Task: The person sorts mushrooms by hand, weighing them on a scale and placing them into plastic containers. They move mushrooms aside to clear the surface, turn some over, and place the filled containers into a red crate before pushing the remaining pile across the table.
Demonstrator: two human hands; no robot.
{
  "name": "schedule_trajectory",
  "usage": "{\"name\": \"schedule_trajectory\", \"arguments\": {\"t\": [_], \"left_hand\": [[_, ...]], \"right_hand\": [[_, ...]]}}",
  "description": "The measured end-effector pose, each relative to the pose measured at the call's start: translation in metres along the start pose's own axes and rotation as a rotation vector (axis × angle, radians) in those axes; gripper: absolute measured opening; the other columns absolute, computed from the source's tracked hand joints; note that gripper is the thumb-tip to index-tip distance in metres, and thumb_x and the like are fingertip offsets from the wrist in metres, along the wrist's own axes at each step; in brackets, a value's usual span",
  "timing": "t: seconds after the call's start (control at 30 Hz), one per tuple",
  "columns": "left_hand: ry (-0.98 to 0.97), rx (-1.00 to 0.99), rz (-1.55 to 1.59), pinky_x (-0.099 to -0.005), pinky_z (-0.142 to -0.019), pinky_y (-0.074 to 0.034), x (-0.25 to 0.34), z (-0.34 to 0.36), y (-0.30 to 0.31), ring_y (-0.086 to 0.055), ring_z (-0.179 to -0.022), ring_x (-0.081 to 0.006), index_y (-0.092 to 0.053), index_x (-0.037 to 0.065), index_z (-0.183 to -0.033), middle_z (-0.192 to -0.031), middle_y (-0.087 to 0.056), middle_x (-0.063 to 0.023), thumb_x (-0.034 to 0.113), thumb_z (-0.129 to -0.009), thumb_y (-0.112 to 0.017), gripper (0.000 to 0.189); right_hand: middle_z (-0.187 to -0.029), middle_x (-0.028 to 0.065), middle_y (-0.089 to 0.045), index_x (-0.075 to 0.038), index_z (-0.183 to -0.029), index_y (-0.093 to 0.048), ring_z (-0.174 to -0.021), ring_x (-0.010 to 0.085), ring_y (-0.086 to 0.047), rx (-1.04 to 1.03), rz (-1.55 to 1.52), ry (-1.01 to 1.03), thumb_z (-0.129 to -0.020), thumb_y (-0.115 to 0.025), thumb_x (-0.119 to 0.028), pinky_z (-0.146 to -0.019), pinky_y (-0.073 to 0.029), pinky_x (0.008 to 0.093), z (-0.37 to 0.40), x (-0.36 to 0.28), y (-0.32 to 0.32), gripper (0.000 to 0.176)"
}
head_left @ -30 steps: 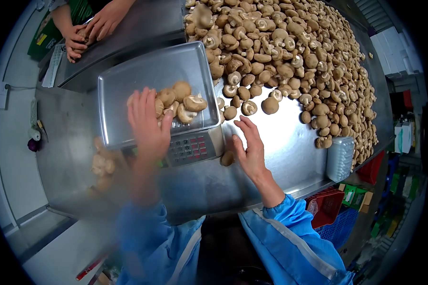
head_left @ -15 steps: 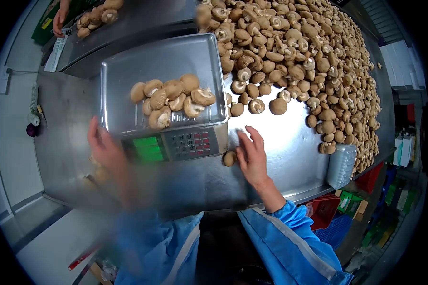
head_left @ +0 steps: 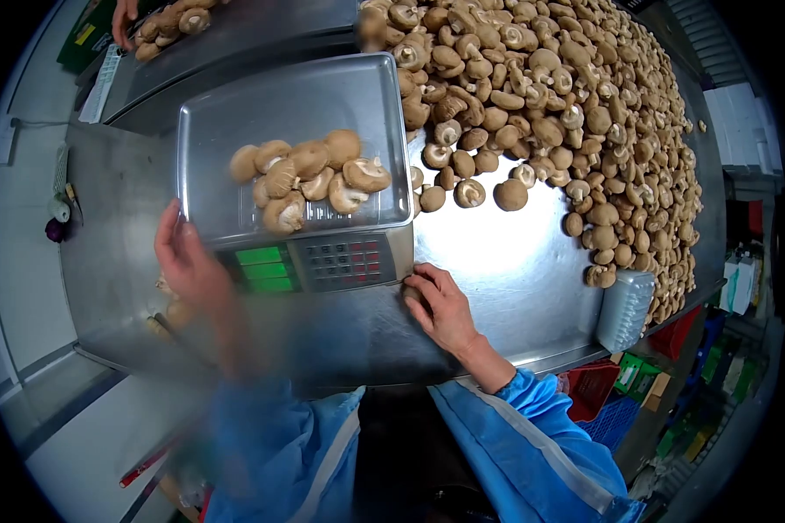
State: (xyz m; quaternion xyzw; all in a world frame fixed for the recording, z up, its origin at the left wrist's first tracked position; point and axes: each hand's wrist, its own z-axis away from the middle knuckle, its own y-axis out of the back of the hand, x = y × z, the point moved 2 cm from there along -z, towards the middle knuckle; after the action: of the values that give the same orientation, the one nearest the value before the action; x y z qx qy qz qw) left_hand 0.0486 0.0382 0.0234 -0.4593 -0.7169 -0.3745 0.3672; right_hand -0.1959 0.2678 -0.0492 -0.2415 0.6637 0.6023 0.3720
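My right hand (head_left: 445, 309) is closed around a single brown mushroom (head_left: 412, 295) at the front right corner of the scale, its fingers covering part of it. My left hand (head_left: 192, 266) is at the near left corner of the steel weighing tray (head_left: 235, 113), fingers stretched and thumb apart, fingertips right at the rim. Several mushrooms (head_left: 310, 159) lie in a cluster on the tray, some stem side up. Below the tray, the scale's green display (head_left: 264, 268) is lit beside its keypad (head_left: 343, 260).
A large mushroom pile (head_left: 567, 113) covers the right and back of the steel table (head_left: 506, 318). A clear plastic tray stack (head_left: 625, 307) stands near the front edge. At the back left, another person's hand (head_left: 124, 22) is near more mushrooms (head_left: 170, 28).
My right hand has come down and slightly left, closing over the mushroom beside the scale. My left hand stays by the tray corner, having shifted only a little.
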Motion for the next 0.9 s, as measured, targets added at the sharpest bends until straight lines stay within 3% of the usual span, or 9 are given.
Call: {"name": "schedule_trajectory", "arguments": {"t": [0.2, 0.33, 0.43, 0.53, 0.57, 0.63, 0.73, 0.9], "left_hand": [[-0.099, 0.029, -0.034, -0.0338, -0.103, -0.046, 0.017, 0.009, -0.007, -0.058, -0.117, -0.0230, -0.054, -0.007, -0.124, -0.127, -0.060, -0.0189, -0.001, -0.098, -0.047, 0.028], [-0.295, -0.059, -0.084, -0.0343, -0.100, -0.048, 0.035, 0.024, -0.018, -0.060, -0.115, -0.0240, -0.055, -0.007, -0.122, -0.125, -0.061, -0.0213, -0.004, -0.097, -0.045, 0.027], [-0.163, -0.275, 0.062, -0.0363, -0.103, -0.047, 0.058, 0.068, -0.052, -0.059, -0.117, -0.0267, -0.055, -0.006, -0.125, -0.124, -0.061, -0.0207, -0.008, -0.092, -0.049, 0.033], [-0.055, -0.674, 0.058, -0.0386, -0.103, -0.046, 0.085, 0.119, -0.101, -0.056, -0.122, -0.0293, -0.055, -0.001, -0.128, -0.132, -0.055, -0.0193, -0.008, -0.087, -0.055, 0.042], [-0.027, -0.817, 0.050, -0.0392, -0.103, -0.045, 0.094, 0.134, -0.115, -0.055, -0.123, -0.0304, -0.054, 0.000, -0.130, -0.134, -0.053, -0.0191, -0.007, -0.085, -0.058, 0.045], [-0.224, -0.984, -0.014, -0.0388, -0.101, -0.046, 0.113, 0.159, -0.139, -0.055, -0.121, -0.0322, -0.053, -0.001, -0.130, -0.136, -0.051, -0.0193, -0.005, -0.084, -0.062, 0.047], [-0.115, -1.070, 0.237, -0.0383, -0.101, -0.046, 0.115, 0.180, -0.155, -0.056, -0.118, -0.0341, -0.052, -0.002, -0.131, -0.132, -0.053, -0.0191, -0.002, -0.084, -0.065, 0.049], [0.010, -1.070, 0.219, -0.0370, -0.096, -0.049, 0.110, 0.177, -0.155, -0.061, -0.112, -0.0310, -0.059, -0.002, -0.123, -0.123, -0.061, -0.0164, -0.001, -0.087, -0.064, 0.037]], "right_hand": [[-0.116, 0.0135, -0.058, -0.004, -0.117, -0.059, -0.106, 0.0329, -0.058, -0.159, -0.056, 0.098, -0.084, -0.071, -0.014, -0.090, -0.050, 0.0389, 0.010, 0.024, 0.012, 0.036], [-0.110, 0.0131, -0.062, -0.005, -0.115, -0.060, -0.100, 0.0324, -0.061, -0.056, -0.192, -0.029, -0.084, -0.072, -0.013, -0.086, -0.051, 0.0376, 0.007, 0.040, 0.030, 0.035], [-0.106, 0.0124, -0.065, -0.004, -0.114, -0.061, -0.095, 0.0285, -0.065, 0.143, -0.280, -0.215, -0.083, -0.072, -0.009, -0.084, -0.052, 0.0336, 0.001, 0.049, 0.050, 0.033], [-0.101, 0.0058, -0.064, -0.003, -0.116, -0.059, -0.091, 0.0136, -0.062, 0.315, -0.705, -0.427, -0.089, -0.070, -0.010, -0.083, -0.051, 0.0275, -0.005, 0.056, 0.062, 0.030], [-0.098, 0.0032, -0.062, -0.002, -0.111, -0.058, -0.090, 0.0089, -0.059, 0.327, -0.735, -0.408, -0.091, -0.068, -0.009, -0.081, -0.051, 0.0248, -0.008, 0.054, 0.070, 0.023], [-0.095, 0.0022, -0.061, -0.002, -0.106, -0.058, -0.088, 0.0081, -0.059, 0.318, -0.836, -0.390, -0.091, -0.068, -0.007, -0.080, -0.050, 0.0243, -0.009, 0.048, 0.079, 0.019], [-0.090, 0.0001, -0.060, -0.003, -0.098, -0.057, -0.086, 0.0069, -0.058, 0.244, -0.846, -0.377, -0.093, -0.065, -0.005, -0.078, -0.050, 0.0230, -0.007, 0.042, 0.087, 0.011], [-0.094, 0.0037, -0.064, -0.002, -0.104, -0.059, -0.087, 0.0097, -0.062, 0.186, -1.085, -0.436, -0.098, -0.059, -0.010, -0.082, -0.052, 0.0247, -0.004, 0.036, 0.092, 0.011]]}}
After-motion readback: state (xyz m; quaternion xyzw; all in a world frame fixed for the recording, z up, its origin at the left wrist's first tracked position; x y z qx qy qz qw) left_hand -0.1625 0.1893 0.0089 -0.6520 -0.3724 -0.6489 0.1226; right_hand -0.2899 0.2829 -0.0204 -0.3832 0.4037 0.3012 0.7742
